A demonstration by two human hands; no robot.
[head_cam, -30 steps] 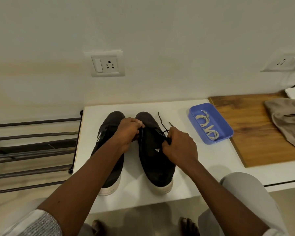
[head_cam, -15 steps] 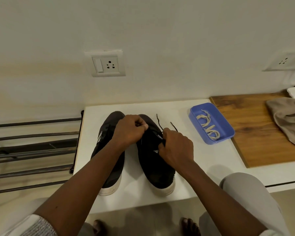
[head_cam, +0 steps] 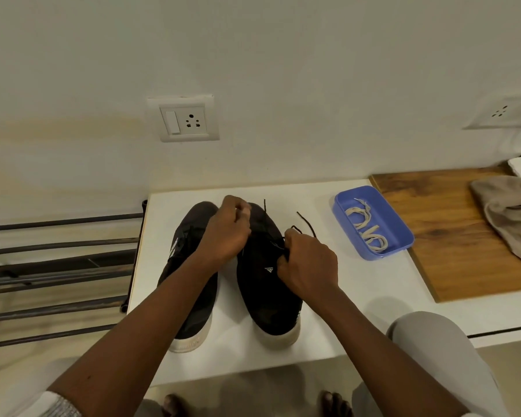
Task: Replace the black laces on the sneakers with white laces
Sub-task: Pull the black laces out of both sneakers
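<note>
White bench [head_cam: 343, 290] against a plain pale wall, and the right-hand sneaker [head_cam: 265, 299] sits on it, black with a white sole, toe towards the wall. Just left of that sneaker stands the left-hand sneaker [head_cam: 193, 299], the two nearly touching. Off to that sneaker's right sits a blue tray [head_cam: 373, 256] holding the white laces [head_cam: 366, 228]; further right again lies a wooden board [head_cam: 451, 236] with a beige cloth [head_cam: 512, 215] on it. On the wall behind the sneaker and a bit left, a wall socket [head_cam: 183, 118]. Well to its left, beyond the bench edge, a metal rack [head_cam: 57, 266].

Since half a second ago the hands have barely shifted, but the black lace [head_cam: 306, 222] has: a small loop now pokes up above the right knuckles, and the free end has swung out further to the sneaker's right.

Right hand [head_cam: 309, 266] is at the sneaker's right side by the tongue, fingers curled, pinching the black lace. Left hand [head_cam: 226, 233] is knuckles-up over the sneaker's inner edge near the toe, fingers curled tight. It may be gripping lace or upper; I cannot tell, the knuckles hide it.
</note>
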